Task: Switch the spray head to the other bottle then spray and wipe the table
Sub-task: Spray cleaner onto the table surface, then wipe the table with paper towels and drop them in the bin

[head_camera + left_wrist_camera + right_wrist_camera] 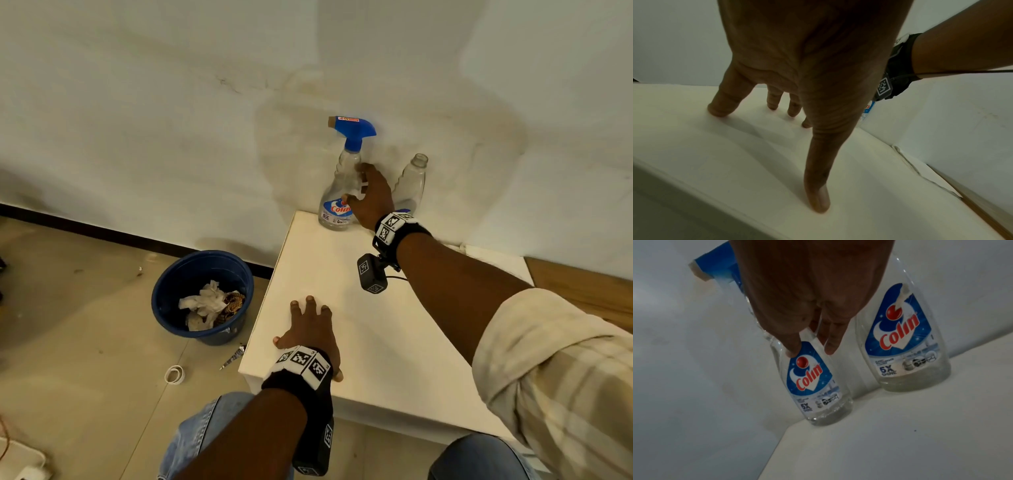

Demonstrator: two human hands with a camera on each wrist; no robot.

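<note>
Two clear Colin bottles stand at the far left corner of the white table point(359, 342), against the wall. The left bottle point(337, 205) point(813, 386) carries the blue spray head point(354, 132) point(715, 267). The right bottle point(412, 181) point(906, 344) has a bare open neck. My right hand point(356, 185) point(812, 350) reaches to the sprayer bottle with fingers extended; its fingertips point(792, 352) lie at the bottle's front above the label, not wrapped round it. My left hand point(310, 322) point(809, 129) rests on the table's near left part, fingers spread, holding nothing.
On the floor left of the table stands a blue bucket point(202, 294) with crumpled paper inside. A white tape ring point(174, 374) and a small foil scrap point(234, 356) lie near the table's front corner. A wooden surface point(582, 284) adjoins the table on the right.
</note>
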